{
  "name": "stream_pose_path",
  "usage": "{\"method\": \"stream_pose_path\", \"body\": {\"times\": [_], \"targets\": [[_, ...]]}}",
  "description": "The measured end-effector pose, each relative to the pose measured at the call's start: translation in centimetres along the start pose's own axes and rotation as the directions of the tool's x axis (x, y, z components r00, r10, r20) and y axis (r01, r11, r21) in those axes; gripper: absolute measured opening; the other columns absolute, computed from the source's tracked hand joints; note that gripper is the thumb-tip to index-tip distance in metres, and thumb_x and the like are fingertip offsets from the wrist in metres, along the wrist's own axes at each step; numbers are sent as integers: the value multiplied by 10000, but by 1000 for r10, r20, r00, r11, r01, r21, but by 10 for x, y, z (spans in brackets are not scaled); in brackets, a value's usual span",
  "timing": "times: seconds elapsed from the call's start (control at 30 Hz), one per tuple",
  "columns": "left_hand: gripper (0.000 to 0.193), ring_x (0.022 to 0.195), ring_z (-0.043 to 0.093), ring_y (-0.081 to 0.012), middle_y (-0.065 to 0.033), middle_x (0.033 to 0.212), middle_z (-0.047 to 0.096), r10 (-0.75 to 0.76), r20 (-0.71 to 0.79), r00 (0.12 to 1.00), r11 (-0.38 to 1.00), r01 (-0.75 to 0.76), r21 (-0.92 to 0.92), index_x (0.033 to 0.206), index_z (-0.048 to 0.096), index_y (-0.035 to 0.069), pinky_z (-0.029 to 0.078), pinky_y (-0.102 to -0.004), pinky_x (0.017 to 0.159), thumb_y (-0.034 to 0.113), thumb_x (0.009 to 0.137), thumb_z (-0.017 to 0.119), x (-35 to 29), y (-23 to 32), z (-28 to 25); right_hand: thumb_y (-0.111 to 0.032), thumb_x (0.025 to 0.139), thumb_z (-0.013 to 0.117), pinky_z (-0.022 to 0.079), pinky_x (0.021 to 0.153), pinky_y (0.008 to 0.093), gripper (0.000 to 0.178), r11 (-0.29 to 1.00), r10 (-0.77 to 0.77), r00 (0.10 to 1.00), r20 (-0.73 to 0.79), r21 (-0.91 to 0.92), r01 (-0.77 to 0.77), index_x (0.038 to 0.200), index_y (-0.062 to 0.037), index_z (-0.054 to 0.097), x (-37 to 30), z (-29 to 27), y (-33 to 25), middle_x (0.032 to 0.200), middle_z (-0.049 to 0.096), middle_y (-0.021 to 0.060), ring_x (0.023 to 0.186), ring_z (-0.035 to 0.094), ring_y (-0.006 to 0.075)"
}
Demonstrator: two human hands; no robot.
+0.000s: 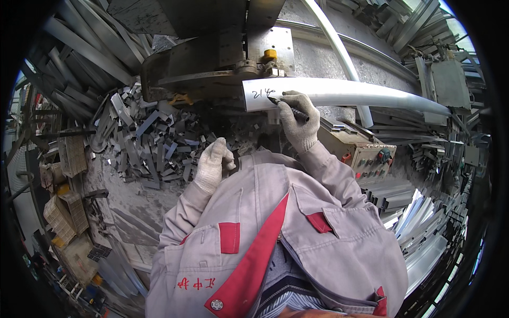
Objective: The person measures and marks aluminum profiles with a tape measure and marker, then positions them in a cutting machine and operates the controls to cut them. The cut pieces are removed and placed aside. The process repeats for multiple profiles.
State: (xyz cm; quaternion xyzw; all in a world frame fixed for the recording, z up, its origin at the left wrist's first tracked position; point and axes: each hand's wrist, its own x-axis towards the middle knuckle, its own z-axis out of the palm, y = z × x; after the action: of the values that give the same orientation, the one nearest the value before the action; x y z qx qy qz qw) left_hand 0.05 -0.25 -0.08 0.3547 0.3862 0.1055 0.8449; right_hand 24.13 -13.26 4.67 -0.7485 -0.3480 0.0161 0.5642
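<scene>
Countless metal offcuts (159,143) heap on the workshop floor (108,183), below one large machine (185,66). One gloved right hand (299,121) has its grip closed around one black marker (301,115), tip at the handwriting on one long, pale metal profile (344,94) stretching rightward. One gloved left hand (213,164), partly curled, hangs near the offcuts; whether its grip is closed, I cannot tell. One control box (368,159) stands rightward.

The black marker (300,115) is partly hidden by the right hand (302,124). Above the white profile (344,92), a machine (204,53) is cut off; below it, a control box (371,160) is partly covered by a sleeve (334,172).
</scene>
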Motion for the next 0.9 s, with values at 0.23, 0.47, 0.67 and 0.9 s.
{"method": "stream_pose_path", "body": {"times": [0.23, 0.47, 0.67, 0.9], "targets": [[297, 603, 553, -87, 24, 723, 608, -56, 58, 997, 996, 52, 69, 837, 638, 107, 480, -251, 585, 285, 1004, 808, -4, 5, 3, -126, 878, 830, 574, 978, 437, 171, 984, -152, 987, 47, -92, 155, 1004, -20, 783, -2, 11, -9, 1008, 780, 190, 1092, 740, 357], [276, 656, 503, -26, 10, 710, 633, 41, 143, 989, 890, -101, 444, 797, 657, 54, 430, -253, 588, 200, 979, 803, -10, 17, 12, -133, 964, 783, 578, 841, 326, 154, 983, 98, 995, -9, 158, -96, 1035, 1, 754, -10, -1, -25, 928, 774, 103, 911, 728, 181], [247, 667, 542, -35, -26, 670, 648, 217, 254, 942, 668, -333, 666, 797, 662, -11, 447, -277, 585, 145, 949, 777, 0, 44, 48, -224, 1038, 712, 549, 676, 248, 215, 619, 512, 831, 215, 578, -531, 973, -19, 712, -12, -14, -46, 848, 725, 41, 741, 662, 94], [208, 623, 649, -88, -80, 664, 697, 235, 329, 915, 605, -403, 687, 821, 695, -23, 504, -303, 582, 133, 941, 761, 2, 55, 81, -265, 1035, 704, 546, 626, 254, 265, 641, 486, 811, 325, 499, -584, 936, -19, 701, -25, -20, -58, 811, 708, 50, 685, 662, 97]]}}
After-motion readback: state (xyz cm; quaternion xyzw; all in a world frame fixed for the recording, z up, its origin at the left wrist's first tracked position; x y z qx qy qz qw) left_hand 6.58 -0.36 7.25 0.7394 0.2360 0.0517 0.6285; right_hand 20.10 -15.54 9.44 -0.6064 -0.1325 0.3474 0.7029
